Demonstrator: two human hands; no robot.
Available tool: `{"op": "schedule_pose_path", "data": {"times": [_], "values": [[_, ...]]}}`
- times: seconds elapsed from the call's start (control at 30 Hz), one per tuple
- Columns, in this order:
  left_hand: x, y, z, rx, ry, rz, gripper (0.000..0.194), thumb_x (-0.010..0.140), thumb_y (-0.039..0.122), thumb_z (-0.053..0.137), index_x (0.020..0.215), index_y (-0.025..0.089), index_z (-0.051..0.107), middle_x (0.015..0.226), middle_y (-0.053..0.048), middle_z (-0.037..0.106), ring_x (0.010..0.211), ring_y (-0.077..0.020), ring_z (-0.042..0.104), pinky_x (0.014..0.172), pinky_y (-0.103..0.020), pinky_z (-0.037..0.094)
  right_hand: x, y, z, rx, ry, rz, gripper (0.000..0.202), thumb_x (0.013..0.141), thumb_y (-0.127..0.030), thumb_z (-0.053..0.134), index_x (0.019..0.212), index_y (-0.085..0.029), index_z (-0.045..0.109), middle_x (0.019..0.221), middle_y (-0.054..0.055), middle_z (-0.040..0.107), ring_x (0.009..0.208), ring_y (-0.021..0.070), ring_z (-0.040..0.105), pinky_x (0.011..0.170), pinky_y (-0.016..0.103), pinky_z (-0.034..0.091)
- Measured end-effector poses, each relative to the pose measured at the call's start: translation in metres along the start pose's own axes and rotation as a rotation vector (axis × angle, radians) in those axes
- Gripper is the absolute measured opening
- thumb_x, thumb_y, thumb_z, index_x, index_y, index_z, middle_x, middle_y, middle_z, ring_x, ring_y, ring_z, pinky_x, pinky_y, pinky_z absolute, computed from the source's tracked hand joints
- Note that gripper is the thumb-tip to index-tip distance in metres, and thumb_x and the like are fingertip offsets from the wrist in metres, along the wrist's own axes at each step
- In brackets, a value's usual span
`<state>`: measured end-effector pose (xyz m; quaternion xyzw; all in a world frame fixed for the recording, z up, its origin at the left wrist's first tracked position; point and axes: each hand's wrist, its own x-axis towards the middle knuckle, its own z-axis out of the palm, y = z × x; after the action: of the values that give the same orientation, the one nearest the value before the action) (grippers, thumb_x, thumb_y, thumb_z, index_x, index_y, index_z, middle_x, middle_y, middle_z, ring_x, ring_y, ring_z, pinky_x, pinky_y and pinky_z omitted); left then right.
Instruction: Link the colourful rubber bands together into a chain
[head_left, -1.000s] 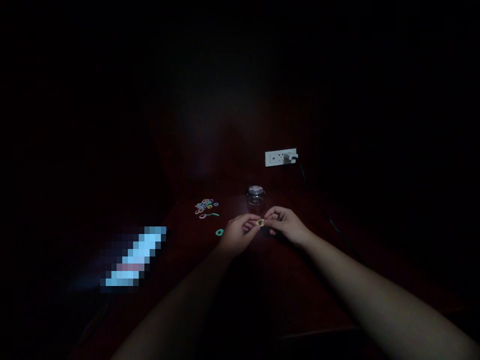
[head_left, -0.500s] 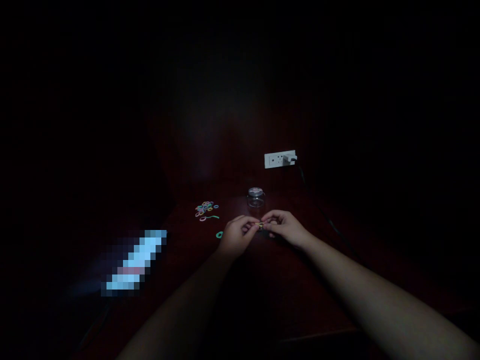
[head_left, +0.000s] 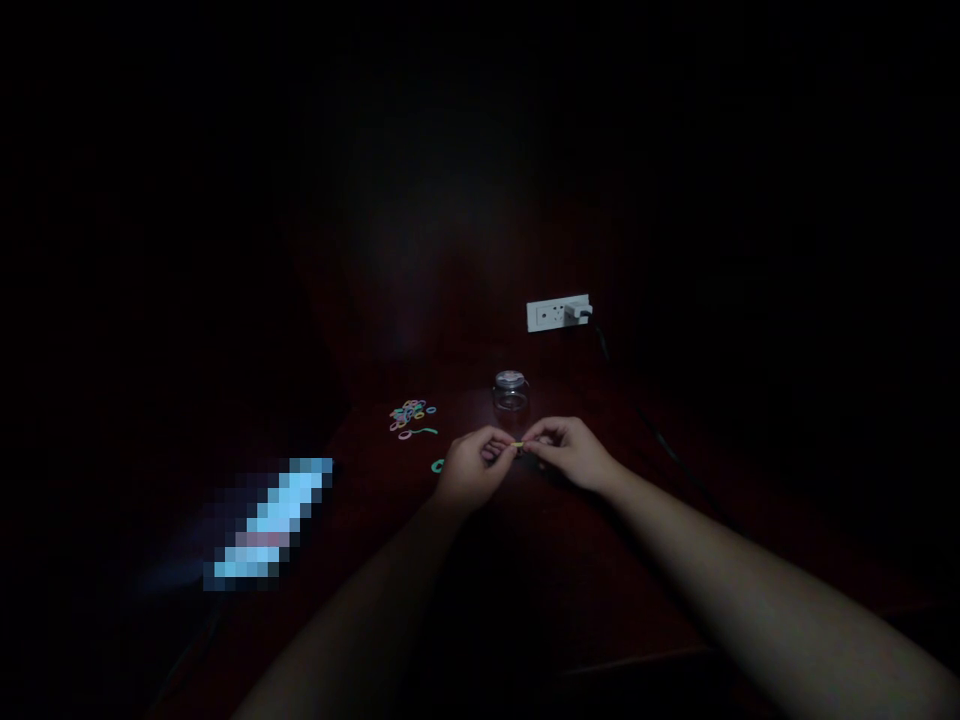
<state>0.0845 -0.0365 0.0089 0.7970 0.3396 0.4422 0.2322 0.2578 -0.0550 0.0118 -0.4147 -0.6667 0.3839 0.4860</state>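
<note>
The left hand (head_left: 474, 468) and right hand (head_left: 568, 450) pinch a small yellow band (head_left: 517, 444) between their fingertips, held in front of a clear jar (head_left: 511, 392) on the dark table (head_left: 562, 570). Handling of this band looks unfinished, with both hands gripping it. Beside the left hand lies a green ring (head_left: 437, 466); farther off, a pile of coloured bands (head_left: 409, 412) lies untouched, outside the jar

L hand (head_left: 471, 472), R hand (head_left: 576, 452) pinch yel band (head_left: 517, 445) nr jar (head_left: 511, 398).
</note>
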Motion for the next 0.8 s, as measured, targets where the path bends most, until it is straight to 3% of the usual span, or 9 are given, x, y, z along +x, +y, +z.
{"op": "schedule_pose_path", "data": {"times": [0.3,0.57,0.8], "values": [[0.0,0.004,-0.0045,0.015,-0.012,0.013,0.015,0.077,0.027,0.054,0.079,0.015,0.062,0.076,-0.004,0.064,0.068,-0.012,0.059,0.061,-0.021,0.047,0.0022,0.0037,-0.0013,-0.065,0.005,-0.039,0.025,0.066,-0.036,0.064,0.077,-0.013,0.06,0.045,-0.006,0.041,0.04,0.0052,0.033,0.039,0.018,0.024],[-0.0002,0.0046,-0.004,0.033,-0.03,0.013,0.014,0.077,0.027,0.053,0.078,0.016,0.062,0.076,-0.003,0.064,0.068,-0.012,0.058,0.06,-0.021,0.046,-0.0001,0.0011,0.0015,-0.047,-0.042,-0.013,0.021,0.071,-0.034,0.058,0.077,-0.014,0.057,0.05,-0.003,0.053,0.045,0.0083,0.047,0.042,0.018,0.032],[-0.0005,0.0049,-0.0042,0.018,-0.027,0.015,0.013,0.076,0.026,0.054,0.078,0.016,0.061,0.076,-0.003,0.063,0.068,-0.0119,0.057,0.061,-0.021,0.047,-0.0002,-0.0027,0.0024,-0.05,-0.044,0.0,0.02,0.07,-0.033,0.06,0.075,-0.014,0.057,0.05,-0.002,0.053,0.044,0.008,0.046,0.042,0.019,0.031]]}}
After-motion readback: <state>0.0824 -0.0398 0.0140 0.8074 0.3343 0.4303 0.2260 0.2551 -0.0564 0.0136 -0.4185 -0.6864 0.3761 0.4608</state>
